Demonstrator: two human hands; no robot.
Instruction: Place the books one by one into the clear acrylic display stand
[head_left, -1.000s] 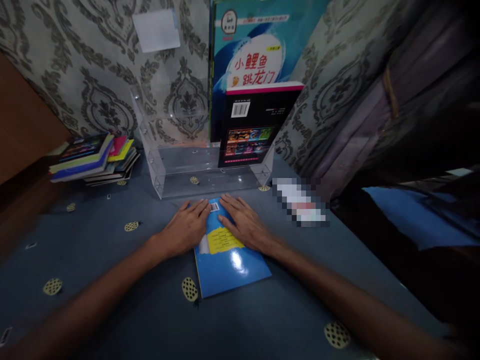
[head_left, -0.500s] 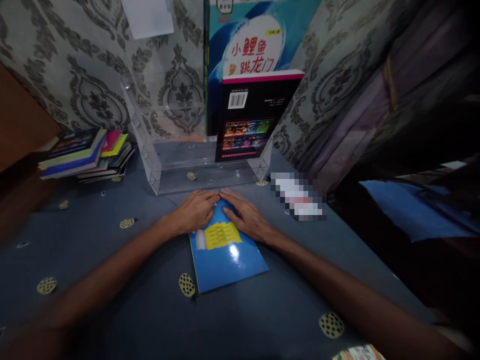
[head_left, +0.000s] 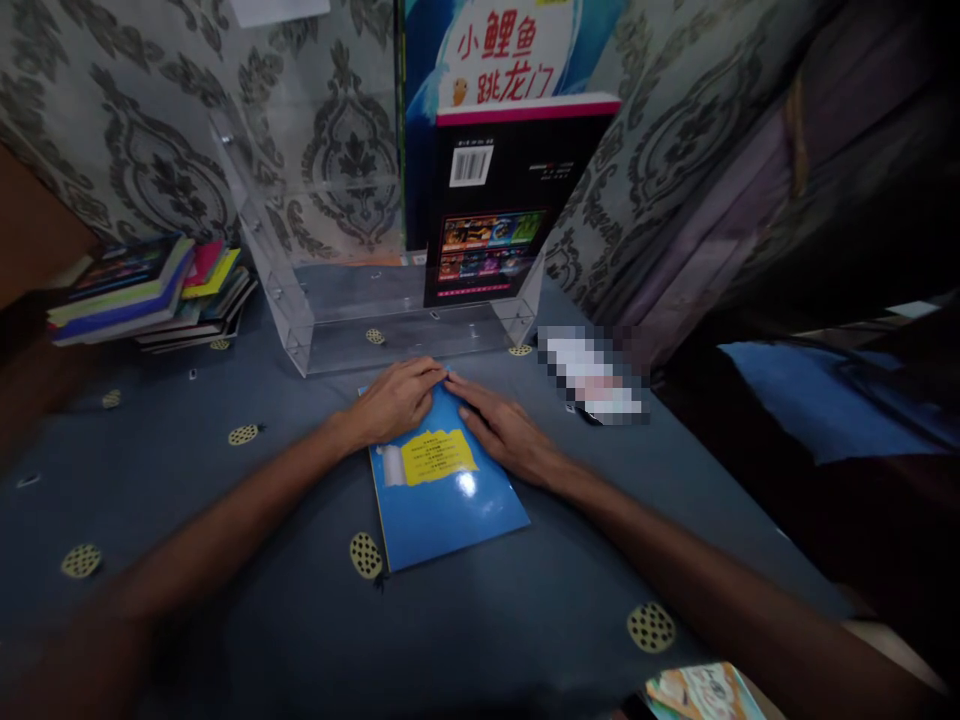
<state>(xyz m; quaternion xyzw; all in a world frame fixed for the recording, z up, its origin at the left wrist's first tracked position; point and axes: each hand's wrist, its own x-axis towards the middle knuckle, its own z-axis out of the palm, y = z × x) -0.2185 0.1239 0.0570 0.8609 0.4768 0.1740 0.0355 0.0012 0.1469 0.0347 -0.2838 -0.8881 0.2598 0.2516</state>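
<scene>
A blue book [head_left: 450, 520] with a yellow patch of print lies flat on the dark patterned tablecloth. Palm down, my left hand [head_left: 401, 398] rests over its far left part, fingers somewhat bent and pointing right. My right hand [head_left: 506, 430] lies along its far right edge, fingers stretched out toward the top. The fingertips of both hands come close together at the book's far edge. Neither hand is wrapped round the book; my hands hide much of its far end.
Behind the book stands a clear acrylic rack [head_left: 300, 340] holding a black book [head_left: 502, 200] and a taller blue book [head_left: 424, 150]. A book stack [head_left: 127, 290] sits at left. A pixelated object [head_left: 592, 375] lies at right, another book [head_left: 705, 692] at the near edge.
The view has shifted slightly, so the rack and books sit higher in it. My right hand has slid a little outward, its thumb uncovering more of the blue cover. The book stays flat.
</scene>
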